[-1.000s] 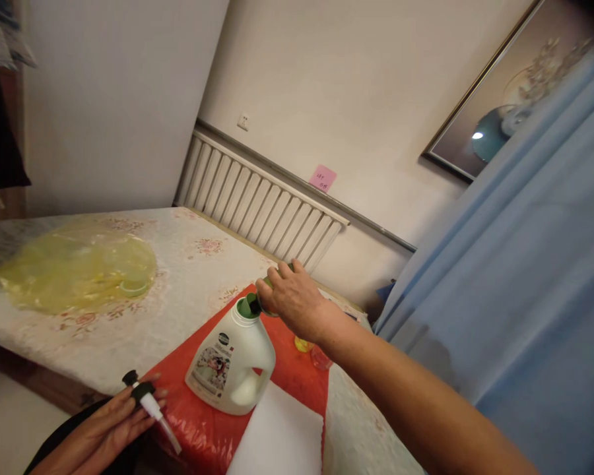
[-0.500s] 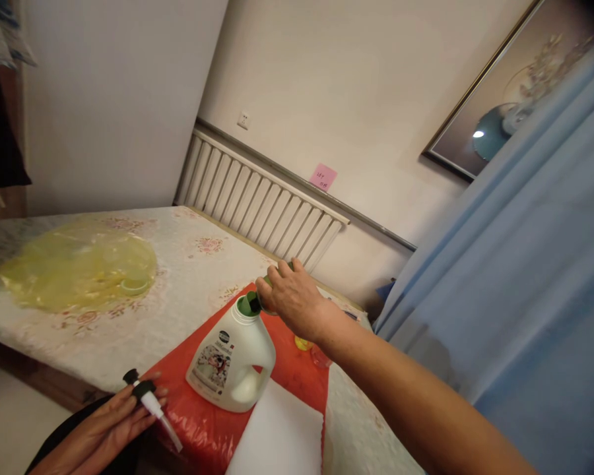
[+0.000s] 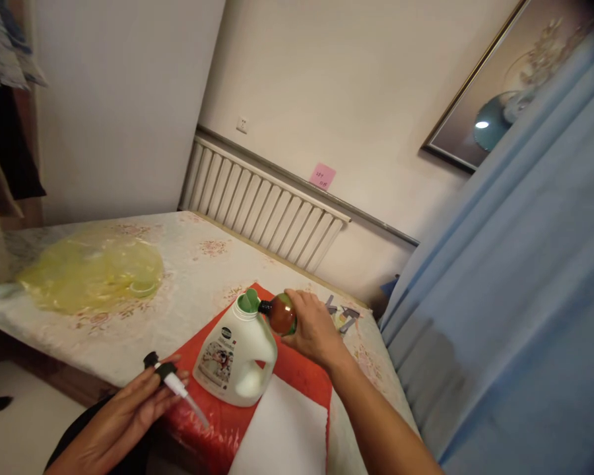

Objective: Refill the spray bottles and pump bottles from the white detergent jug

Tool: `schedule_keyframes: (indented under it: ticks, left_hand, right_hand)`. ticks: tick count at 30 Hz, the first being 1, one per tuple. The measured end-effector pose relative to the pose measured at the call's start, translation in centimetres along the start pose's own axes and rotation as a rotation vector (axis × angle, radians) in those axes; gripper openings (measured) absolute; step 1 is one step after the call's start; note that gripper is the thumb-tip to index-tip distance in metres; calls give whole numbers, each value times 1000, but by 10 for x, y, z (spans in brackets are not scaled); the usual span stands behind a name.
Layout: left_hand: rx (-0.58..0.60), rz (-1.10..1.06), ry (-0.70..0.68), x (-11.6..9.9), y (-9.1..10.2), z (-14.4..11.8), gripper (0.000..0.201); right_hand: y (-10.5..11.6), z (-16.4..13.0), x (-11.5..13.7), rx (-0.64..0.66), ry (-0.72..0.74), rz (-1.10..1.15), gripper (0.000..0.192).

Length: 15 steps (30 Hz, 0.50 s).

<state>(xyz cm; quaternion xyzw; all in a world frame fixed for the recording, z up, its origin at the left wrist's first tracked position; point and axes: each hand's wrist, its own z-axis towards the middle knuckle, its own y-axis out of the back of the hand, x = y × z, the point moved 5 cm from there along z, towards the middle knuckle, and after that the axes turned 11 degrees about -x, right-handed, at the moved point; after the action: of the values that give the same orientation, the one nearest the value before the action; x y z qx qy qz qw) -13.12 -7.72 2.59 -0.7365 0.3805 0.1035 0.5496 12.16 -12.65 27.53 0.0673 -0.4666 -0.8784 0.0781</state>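
My right hand [image 3: 313,328] is bare, with no ring and no glove on it, and nothing shows at the wrist. The forearm behind it is bare too, all the way down to the bottom edge of the view, so no sleeve shows on that side. My left hand [image 3: 121,412], on the near side of the white jug [image 3: 237,353], is bare as well, fingers uncovered, no ring that I can make out. Behind its wrist a dark, nearly black stretch of cloth [image 3: 82,439] curves around, but I cannot tell whether it is my sleeve or other clothing under the arm.
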Motion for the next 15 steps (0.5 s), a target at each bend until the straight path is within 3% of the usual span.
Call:
schedule_keyframes:
  ticks: [3,8,11,15]
  left_hand:
    - [15,85,-121,-19,-48,-22,45]
    - [94,168,-322,-39,-115,-54,49]
    - [133,213,-449,-40,-137,-60,46]
    - [176,276,-558,-37,-153,-63,43]
  right_hand:
    - [-13,-37,-13,-75,-117,285,79]
    - [-39,-91,-19,-97,-318,509,92]
    - [-46,-111,-16,-77,-412,560,94]
    - [-46,-125,-13,-57,-471,569,95]
